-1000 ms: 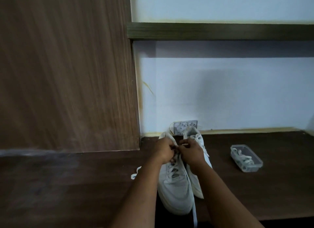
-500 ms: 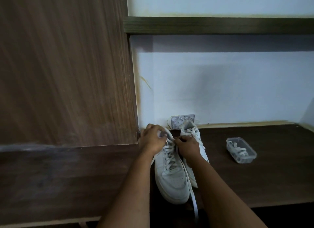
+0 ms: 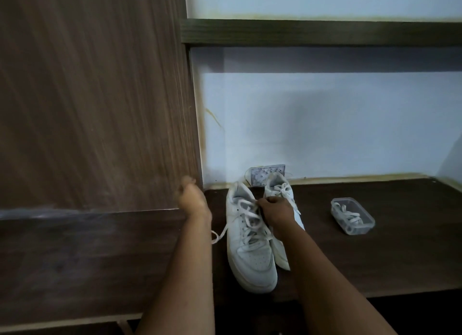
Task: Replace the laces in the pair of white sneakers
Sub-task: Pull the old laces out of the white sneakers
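Observation:
Two white sneakers stand side by side on the dark wooden surface (image 3: 380, 262), toes toward me. The left sneaker (image 3: 252, 257) is in front, and its white lace (image 3: 246, 219) is slack across the eyelets. A loose lace end (image 3: 217, 236) trails out beside my left wrist. My right hand (image 3: 275, 208) pinches the lace at the top of this sneaker and partly covers the right sneaker (image 3: 277, 184), whose lace is tied. My left hand (image 3: 192, 197) is blurred, curled and off to the left by the wooden panel; whether it holds the lace is unclear.
A clear plastic container (image 3: 353, 216) with white laces inside sits to the right. A small patterned box (image 3: 265, 176) leans on the wall behind the sneakers. A tall wooden panel (image 3: 95, 97) rises at the left, and a dark shelf (image 3: 325, 32) runs overhead.
My left hand swung from the sneaker's top leftward to the panel edge. My right hand stayed at the top eyelets. A lace end now shows left of the sneaker.

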Available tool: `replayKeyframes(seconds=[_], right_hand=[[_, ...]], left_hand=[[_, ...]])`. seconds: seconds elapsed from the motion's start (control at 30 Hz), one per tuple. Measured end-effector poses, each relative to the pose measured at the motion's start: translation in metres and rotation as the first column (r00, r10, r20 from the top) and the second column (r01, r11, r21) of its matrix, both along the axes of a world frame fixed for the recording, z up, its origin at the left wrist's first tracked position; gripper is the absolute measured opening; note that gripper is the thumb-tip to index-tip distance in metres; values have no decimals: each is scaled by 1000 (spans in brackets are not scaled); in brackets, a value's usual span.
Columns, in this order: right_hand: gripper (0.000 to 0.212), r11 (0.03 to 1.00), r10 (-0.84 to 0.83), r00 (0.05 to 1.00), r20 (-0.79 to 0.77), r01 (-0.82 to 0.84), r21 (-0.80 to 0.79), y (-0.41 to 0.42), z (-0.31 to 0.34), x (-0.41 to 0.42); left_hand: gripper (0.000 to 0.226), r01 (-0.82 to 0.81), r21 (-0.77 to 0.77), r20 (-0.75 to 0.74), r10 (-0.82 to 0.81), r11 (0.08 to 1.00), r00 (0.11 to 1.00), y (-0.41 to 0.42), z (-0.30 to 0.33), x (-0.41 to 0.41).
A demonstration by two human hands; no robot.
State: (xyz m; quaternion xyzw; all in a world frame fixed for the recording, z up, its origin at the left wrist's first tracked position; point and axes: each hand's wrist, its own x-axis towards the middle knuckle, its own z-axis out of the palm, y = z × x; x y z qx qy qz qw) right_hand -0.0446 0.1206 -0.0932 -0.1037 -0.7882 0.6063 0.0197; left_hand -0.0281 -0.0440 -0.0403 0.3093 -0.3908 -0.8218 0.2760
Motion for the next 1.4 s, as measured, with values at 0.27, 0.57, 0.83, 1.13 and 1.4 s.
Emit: replayKeyframes(seconds=[0.27, 0.57, 0.83, 1.13, 1.4], right_hand=[[23, 1000, 21, 1000, 13, -21, 2, 0, 2, 5], [17, 1000, 31, 999, 22, -31, 0, 3, 5, 4], [14, 998, 59, 998, -14, -58, 34, 2, 8, 4], [42, 520, 589, 808, 13, -392, 759, 2, 13, 17], [19, 637, 473, 860, -189, -186, 748, -4, 19, 24]], left_hand=[[21, 505, -851, 520, -110, -143, 847, 32, -40, -9], [19, 452, -181, 16, -456, 874, 890, 27, -16, -9], [35, 670, -193, 1, -683, 717, 731, -19, 33, 32], [16, 926, -367, 703, -678, -87, 214, -5, 12, 38], [24, 834, -512, 850, -263, -206, 457, 17, -19, 31]])
